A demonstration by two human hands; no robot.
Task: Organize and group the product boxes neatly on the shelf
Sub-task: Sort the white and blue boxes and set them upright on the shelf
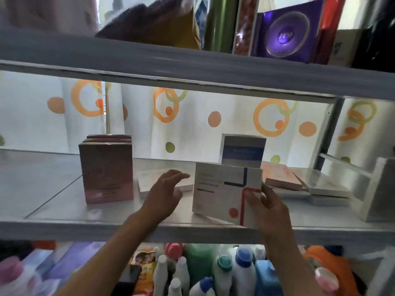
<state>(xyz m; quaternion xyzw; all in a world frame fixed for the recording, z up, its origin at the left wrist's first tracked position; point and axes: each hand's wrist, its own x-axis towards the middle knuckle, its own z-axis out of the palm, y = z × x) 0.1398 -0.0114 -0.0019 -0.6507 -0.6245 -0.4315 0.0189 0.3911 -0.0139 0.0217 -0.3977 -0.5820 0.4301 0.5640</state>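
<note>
A white box point(224, 191) was held upright at the front of the shelf point(64, 218).

The box was gripped at its lower right corner by the right hand point(267, 206), its grip clamped on it. The left hand point(164, 193) was reached over a flat box point(145, 184) with its grip apart, fingers relaxed. Pink boxes point(106, 169) were stood in a row at the left, a blue box point(242, 150) behind, flat pink boxes point(282, 178) at the right.
</note>
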